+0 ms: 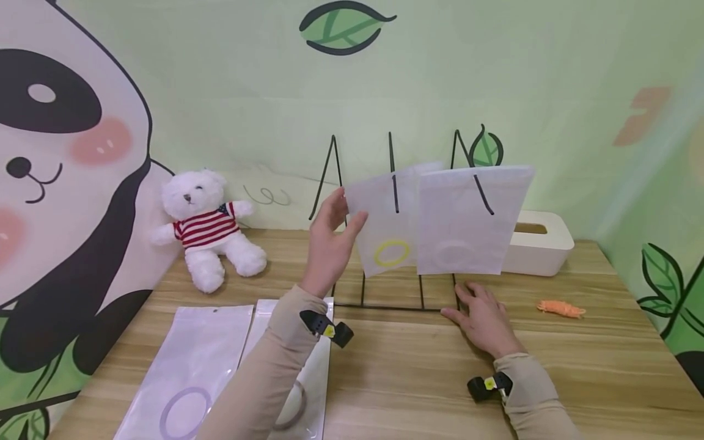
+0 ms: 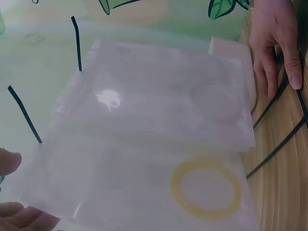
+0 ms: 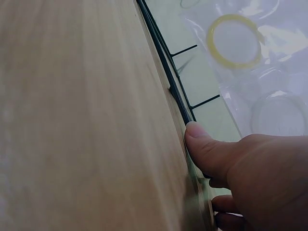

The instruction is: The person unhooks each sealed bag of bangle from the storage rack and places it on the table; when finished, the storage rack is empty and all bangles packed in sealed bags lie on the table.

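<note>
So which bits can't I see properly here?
- Bottoms of the flat bags: head view, cut off by the picture's edge.
- Part of the dark ring: head view, covered by the left sleeve.
- The left end of the white box: head view, behind the front hanging bag.
- Exact colour of the pale ring: head view, blurred by that cloudy bag.
- Whether the left hand pinches the yellow-ring bag: left wrist view, the edge cuts off the hand.

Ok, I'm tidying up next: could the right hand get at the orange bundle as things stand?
Probably yes: only tabletop shows between the right hand, at the black rack, and the orange bundle.
</note>
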### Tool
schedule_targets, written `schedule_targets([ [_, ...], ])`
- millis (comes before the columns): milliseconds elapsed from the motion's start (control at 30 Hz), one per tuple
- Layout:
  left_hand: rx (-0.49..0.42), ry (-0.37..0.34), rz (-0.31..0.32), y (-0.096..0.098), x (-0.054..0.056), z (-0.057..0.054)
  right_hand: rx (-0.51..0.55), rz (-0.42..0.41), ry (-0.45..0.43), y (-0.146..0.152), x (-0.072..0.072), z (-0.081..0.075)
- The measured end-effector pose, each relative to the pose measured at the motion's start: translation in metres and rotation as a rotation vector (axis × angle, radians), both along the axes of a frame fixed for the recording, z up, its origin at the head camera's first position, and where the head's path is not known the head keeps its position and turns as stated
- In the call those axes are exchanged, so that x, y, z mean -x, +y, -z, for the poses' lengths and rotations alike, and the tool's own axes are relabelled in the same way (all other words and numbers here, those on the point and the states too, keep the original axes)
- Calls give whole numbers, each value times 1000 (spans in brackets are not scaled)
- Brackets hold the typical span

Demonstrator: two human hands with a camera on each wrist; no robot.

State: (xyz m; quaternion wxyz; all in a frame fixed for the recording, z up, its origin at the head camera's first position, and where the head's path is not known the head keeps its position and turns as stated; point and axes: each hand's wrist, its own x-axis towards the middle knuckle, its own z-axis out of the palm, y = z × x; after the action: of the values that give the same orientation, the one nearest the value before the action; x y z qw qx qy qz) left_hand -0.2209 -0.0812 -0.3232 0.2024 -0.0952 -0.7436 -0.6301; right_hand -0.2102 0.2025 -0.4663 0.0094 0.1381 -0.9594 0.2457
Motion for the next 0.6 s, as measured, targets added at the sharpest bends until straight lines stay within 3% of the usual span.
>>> schedule_targets([
  [300,-47,48,18,4,5,0,-1,7,1,0,0,-1],
  [600,-79,38,22,9,7,-4,4,7,-1,1,0,-1],
])
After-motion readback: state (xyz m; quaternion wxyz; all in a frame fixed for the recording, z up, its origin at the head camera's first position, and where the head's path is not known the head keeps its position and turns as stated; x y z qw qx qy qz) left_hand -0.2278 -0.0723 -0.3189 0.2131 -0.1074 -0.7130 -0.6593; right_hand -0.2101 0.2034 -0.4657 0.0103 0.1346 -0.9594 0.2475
